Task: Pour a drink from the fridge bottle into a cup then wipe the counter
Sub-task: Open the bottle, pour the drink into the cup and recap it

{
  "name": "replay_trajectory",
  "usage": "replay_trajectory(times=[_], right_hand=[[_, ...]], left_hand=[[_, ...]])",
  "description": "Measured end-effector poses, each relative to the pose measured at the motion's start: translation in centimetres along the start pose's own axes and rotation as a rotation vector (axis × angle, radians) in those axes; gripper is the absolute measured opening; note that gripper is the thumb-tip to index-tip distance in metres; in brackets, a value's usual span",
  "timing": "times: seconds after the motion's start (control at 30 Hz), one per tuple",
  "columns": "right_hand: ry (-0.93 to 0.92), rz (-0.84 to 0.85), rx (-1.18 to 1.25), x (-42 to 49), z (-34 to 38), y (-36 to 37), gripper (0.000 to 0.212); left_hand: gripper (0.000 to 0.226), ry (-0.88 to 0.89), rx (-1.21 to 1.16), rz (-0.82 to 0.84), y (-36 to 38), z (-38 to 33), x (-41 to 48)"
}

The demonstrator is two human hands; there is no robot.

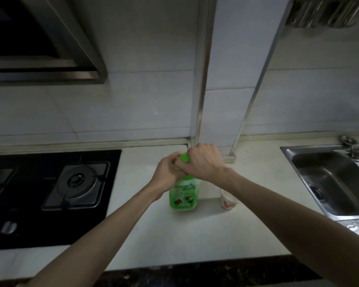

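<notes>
A home kitchen: gas hob [77, 183] sitting at nine o'clock under a range hood [46, 48], steel sink [330, 183] lying at three, white tiles [133, 90] backing the tabletop [195, 235].

— What is sitting on your left?
— A black gas hob [39, 162] is lying there, a steel range hood [50, 75] hanging above it.
— And on your right?
— A steel sink [327, 179] is sitting there, its tap [355, 151] standing at the back rim.

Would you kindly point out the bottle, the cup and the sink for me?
bottle [183, 195]: head view, on its green label.
cup [227, 204]: head view, on its white side wall.
sink [336, 181]: head view, on the bare basin floor.
</notes>
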State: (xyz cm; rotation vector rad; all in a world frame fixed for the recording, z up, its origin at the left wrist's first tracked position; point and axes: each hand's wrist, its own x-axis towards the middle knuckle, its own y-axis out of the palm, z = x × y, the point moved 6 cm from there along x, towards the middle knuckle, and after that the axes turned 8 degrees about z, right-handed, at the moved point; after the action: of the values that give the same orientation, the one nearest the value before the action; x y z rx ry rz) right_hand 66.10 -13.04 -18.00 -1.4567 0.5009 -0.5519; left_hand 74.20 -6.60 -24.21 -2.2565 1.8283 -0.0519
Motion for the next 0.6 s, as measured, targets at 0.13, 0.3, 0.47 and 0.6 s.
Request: replay_trajectory(times=[0.13, 0.3, 0.47, 0.6], right_hand=[[0.071, -0.068, 0.085, 0.1, 0.0, -0.6, 0.060], [0.124, -0.131, 0.141, -0.3, -0.7, -0.9, 0.055], [0.154, -0.155, 0.171, -0.3, -2.5, -1.9, 0.056], [0.139, -0.047, 0.130, 0.1, -5.1, -2.5, 0.051]], left_hand=[[0.074, 0.015, 0.088, -0.067, -0.5, 1.2, -1.3], [0.098, 0.003, 0.089, 0.001, -0.7, 3.7, -1.4], [0.066, 0.140, 0.105, 0.040, 0.6, 3.7, -1.2], [0.059, 0.106, 0.263, -0.021, 2.0, 4.3, -0.1]])
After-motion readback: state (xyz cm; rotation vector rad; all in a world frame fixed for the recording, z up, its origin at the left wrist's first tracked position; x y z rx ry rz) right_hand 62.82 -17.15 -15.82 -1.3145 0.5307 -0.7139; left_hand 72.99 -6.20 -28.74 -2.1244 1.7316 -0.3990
